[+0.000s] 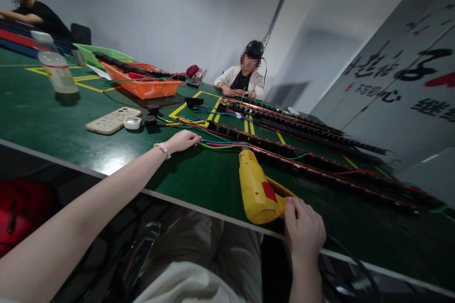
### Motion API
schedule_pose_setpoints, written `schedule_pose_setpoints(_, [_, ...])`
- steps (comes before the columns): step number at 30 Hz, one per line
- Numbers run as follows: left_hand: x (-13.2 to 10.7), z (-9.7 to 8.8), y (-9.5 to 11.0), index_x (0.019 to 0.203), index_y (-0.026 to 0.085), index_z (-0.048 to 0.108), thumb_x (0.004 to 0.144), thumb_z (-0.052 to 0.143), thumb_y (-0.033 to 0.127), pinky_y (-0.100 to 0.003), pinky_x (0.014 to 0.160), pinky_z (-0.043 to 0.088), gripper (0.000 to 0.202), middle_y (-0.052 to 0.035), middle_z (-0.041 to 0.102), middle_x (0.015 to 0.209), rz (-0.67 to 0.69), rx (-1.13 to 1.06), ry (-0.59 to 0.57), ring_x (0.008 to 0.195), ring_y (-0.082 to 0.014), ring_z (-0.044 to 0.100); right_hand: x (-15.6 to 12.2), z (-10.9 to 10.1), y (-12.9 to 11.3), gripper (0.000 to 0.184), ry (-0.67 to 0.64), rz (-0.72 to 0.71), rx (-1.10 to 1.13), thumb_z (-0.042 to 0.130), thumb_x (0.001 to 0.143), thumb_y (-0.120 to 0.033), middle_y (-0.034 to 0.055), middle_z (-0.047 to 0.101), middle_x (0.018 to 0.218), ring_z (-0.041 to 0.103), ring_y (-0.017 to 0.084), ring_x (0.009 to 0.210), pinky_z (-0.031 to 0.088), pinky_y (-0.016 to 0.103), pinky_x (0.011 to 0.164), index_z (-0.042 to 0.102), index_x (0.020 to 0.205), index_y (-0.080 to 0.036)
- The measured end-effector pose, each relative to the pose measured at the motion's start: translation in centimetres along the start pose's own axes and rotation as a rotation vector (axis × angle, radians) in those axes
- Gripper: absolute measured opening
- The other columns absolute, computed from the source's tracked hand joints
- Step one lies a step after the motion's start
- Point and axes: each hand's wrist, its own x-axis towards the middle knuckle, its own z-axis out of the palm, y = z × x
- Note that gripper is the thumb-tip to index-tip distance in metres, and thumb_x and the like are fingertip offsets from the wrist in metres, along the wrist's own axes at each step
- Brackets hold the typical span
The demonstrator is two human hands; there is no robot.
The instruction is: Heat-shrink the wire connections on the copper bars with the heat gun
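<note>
My right hand (304,225) is wrapped round the handle of a yellow heat gun (256,189) at the table's front edge. The gun's metal nozzle points away from me, at a bundle of coloured wires (223,144). At the left end of that bundle my left hand (185,140) is closed, with the wire ends at its fingertips. The wires run right toward a long black bar with copper-coloured strips (305,170). A second similar bar (256,141) lies just behind it, with yellow, green and red wires (181,123) at its left end.
Left on the green table stand a bottle (59,71), a phone (113,120), a white earbud case (132,123), an orange basket (142,86) and a green basket (103,54). More long bars (295,120) lie behind. One person (245,75) sits across; another (39,16) is far left.
</note>
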Motion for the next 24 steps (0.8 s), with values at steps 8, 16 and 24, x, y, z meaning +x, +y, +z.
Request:
schedule_pose_setpoints(8, [0.0, 0.1, 0.2, 0.064, 0.017, 0.061, 0.087, 0.034, 0.053, -0.025, 0.056, 0.028, 0.05, -0.0024, 0.059, 0.06, -0.033, 0.023, 0.021, 0.056, -0.0134, 0.049, 0.0, -0.7, -1.2, 0.038, -0.003, -0.02, -0.095, 0.032, 0.096, -0.031, 0.0024, 0.062, 0.066, 0.054, 0.016, 0.065, 0.034, 0.028, 0.064, 0.059, 0.073, -0.017])
schedule_pose_setpoints(16, [0.1, 0.0, 0.2, 0.065, 0.017, 0.063, 0.086, 0.032, 0.059, -0.026, 0.057, 0.029, 0.056, -0.0022, 0.059, 0.059, -0.043, -0.003, 0.008, 0.056, -0.0141, 0.049, -0.1, -1.3, -5.1, 0.034, -0.009, -0.025, -0.057, 0.034, 0.096, -0.03, 0.0018, 0.061, 0.068, 0.052, 0.015, 0.065, 0.034, 0.028, 0.066, 0.055, 0.072, -0.019])
schedule_pose_setpoints(24, [-0.1, 0.0, 0.4, 0.064, 0.016, 0.064, 0.087, 0.022, 0.065, -0.026, 0.061, 0.033, 0.068, -0.0048, 0.064, 0.067, -0.069, -0.053, 0.02, 0.062, -0.0163, 0.054, 0.4, -0.6, -9.8, 0.032, -0.088, 0.008, 0.164, 0.034, 0.095, -0.027, 0.0026, 0.058, 0.067, 0.049, 0.016, 0.068, 0.032, 0.031, 0.071, 0.055, 0.072, -0.02])
